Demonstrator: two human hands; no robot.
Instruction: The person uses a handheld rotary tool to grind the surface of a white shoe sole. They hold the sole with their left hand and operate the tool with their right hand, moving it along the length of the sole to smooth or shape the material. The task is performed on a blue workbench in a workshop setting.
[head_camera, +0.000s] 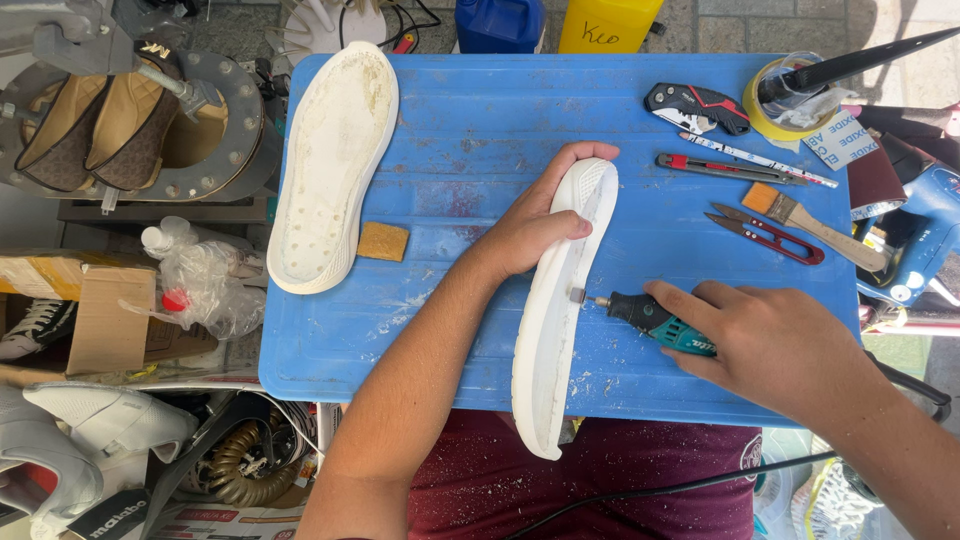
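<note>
My left hand (535, 225) grips a white shoe sole (552, 330) near its upper end and holds it on edge over the blue board (470, 130). In my right hand (765, 340) is a teal and black rotary tool (655, 320); its small grinding bit touches the right side of that sole at mid-length. White dust lies on the board around the sole. A second white sole (330, 165) lies flat at the board's left, inner side up. Beside it rests a small tan sponge block (383, 241).
At the board's right lie a folding knife (697, 106), a utility cutter (720, 167), red thread snips (768, 235), a paintbrush (815, 228) and a tape roll (790, 100). Brown shoes (95, 125) sit on a metal stand at left; white sneakers (80, 440) lie below.
</note>
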